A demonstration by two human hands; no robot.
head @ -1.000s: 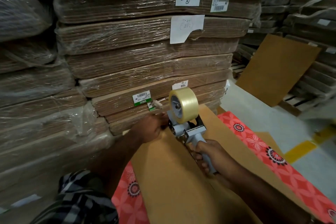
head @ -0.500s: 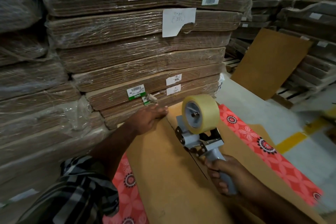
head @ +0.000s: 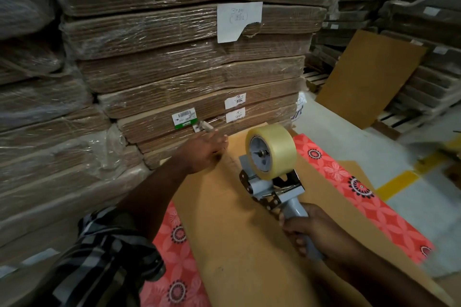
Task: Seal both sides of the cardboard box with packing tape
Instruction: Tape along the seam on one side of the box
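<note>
While the right hand (head: 315, 229) curls tightly round the grey handle of the tape dispenser (head: 274, 182), the cardboard box (head: 237, 244) lies flat on a red floral mat (head: 361, 187). At ten o'clock from the dispenser, the left hand (head: 202, 152) rests, fingers extended, on the box's far end, holding nothing.

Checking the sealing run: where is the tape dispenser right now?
In the head view, right of centre: the right hand grips the tape dispenser on the cardboard box.
</note>
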